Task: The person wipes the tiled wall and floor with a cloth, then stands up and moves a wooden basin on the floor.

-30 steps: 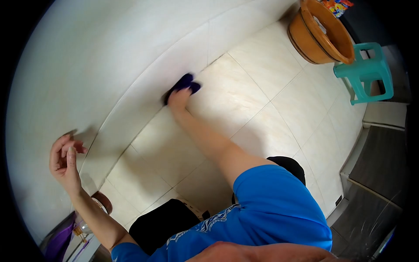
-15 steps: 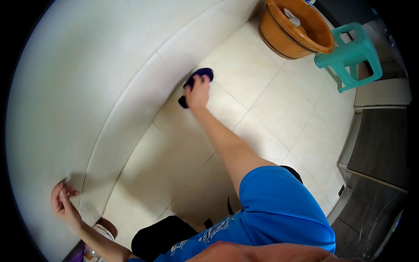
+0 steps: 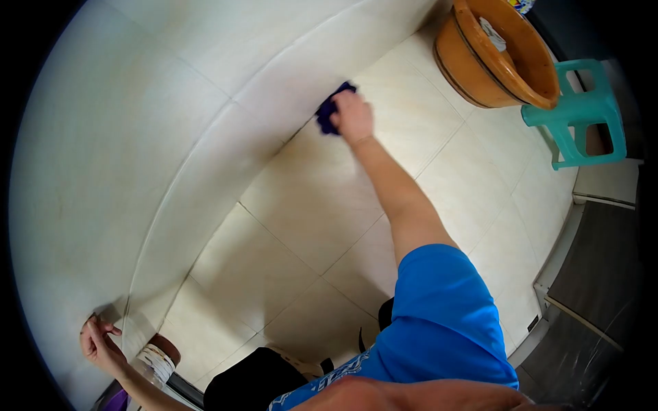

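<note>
My right hand (image 3: pixel 355 116) presses a dark purple cloth (image 3: pixel 327 119) where the floor meets the tiled wall. Its fingers are bent over the crumpled cloth and partly hidden behind the back of the hand. At the lower left, my left hand (image 3: pixel 100 344) is beside the white wall (image 3: pixel 82 198), with its fingers loosely bent, somewhat apart and nothing visible in them. Whether it rests on the wall is hard to tell. Pale tiles make up the floor (image 3: pixel 274 226) below my outstretched right arm.
A brown wooden tub (image 3: pixel 473 75) with a whitish cloth (image 3: pixel 492 34) inside stands at the upper right. Beside it is a green plastic stool (image 3: pixel 582 113). Dark cabinet fronts (image 3: pixel 593 253) line the right side. Near my left forearm sits a round container (image 3: pixel 159 359).
My right hand has moved the cloth farther up and right along the foot of the wall. The view has shifted slightly. My left hand stays near the wall.
</note>
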Motion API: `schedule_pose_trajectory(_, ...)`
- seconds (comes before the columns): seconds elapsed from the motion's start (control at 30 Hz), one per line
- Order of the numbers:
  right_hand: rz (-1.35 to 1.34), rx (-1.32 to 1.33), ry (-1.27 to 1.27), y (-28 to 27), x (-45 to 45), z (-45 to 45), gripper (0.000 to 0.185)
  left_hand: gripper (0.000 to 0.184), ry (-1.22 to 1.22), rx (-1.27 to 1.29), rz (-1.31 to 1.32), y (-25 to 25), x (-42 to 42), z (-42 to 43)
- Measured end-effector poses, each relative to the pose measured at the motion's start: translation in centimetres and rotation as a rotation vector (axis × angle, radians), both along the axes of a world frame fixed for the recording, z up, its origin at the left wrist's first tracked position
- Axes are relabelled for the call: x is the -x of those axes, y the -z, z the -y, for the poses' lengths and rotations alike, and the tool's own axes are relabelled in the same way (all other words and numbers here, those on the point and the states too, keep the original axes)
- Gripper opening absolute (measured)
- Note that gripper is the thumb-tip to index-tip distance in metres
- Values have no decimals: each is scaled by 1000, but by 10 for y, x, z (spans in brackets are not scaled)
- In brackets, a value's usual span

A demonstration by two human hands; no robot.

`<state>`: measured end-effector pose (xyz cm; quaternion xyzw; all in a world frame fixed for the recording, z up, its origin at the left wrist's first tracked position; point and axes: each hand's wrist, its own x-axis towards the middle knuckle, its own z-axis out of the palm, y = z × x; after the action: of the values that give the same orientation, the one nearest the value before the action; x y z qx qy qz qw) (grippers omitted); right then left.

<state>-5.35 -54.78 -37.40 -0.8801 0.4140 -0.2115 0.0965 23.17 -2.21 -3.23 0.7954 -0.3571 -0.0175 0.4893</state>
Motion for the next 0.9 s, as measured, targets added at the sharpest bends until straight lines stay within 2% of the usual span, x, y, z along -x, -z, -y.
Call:
schedule_pose_trajectory(0.03, -64, -33, 115, 1, 6, 22, 41, 21, 6, -10, -12, -1, 2, 1)
schedule_pose_trajectory(0.07, -160, 43, 214, -5, 15, 39, 45, 20, 14, -16, -28, -1, 3, 2)
schedule_pose_trajectory(0.13, -458, 141, 349, 1, 39, 86, 50, 20, 15, -17, 11, 2, -2, -3)
schedule_pose_trajectory(0.23, -702, -55, 460, -16, 92, 119, 54, 19, 12, -8, 5, 2, 5, 0)
schedule_pose_trajectory(0.33, -438, -46, 332, 0, 112, 83, 54, 18, -19, 12, -20, 6, 2, -3)
schedule_pose_trajectory(0.47, -348, 122, -122, 3, 74, -49, 50, 17, -31, 35, 2, 6, 6, 3)
schedule_pose_trajectory(0.53, -316, 20, -309, -2, 50, -144, 45, 17, -12, 27, -34, 7, -1, -5)
schedule_pose_trajectory(0.57, -486, -44, -484, -3, 41, -188, 44, 16, 21, 36, -62, 9, -3, -6)
schedule_pose_trajectory(0.6, -335, -22, -697, 1, 43, -224, 42, 16, 13, 38, -62, 9, -1, -2)
schedule_pose_trajectory(0.67, -58, 44, -1023, -3, 44, -259, 37, 17, 29, 64, -25, 11, 4, 8)
schedule_pose_trajectory(0.73, -199, -9, -1097, 0, 23, -237, 28, 18, 57, 41, -19, 10, -4, 3)
schedule_pose_trajectory(0.77, -383, 59, -960, -15, 6, -216, 24, 18, 53, 24, -31, 10, -6, 3)
schedule_pose_trajectory(0.8, -254, -14, -858, 2, 3, -181, 23, 18, 47, 9, -49, 11, -6, 4)
schedule_pose_trajectory(0.83, -159, 115, -663, -14, 5, -149, 25, 19, 31, 10, -43, 11, -1, 8)
schedule_pose_trajectory(0.87, -105, -42, -468, 4, 2, -109, 30, 19, 16, 10, -32, 9, 3, 15)
schedule_pose_trajectory(0.9, -290, -39, -278, -10, -1, -87, 35, 19, 72, 0, -49, 7, 5, 17)
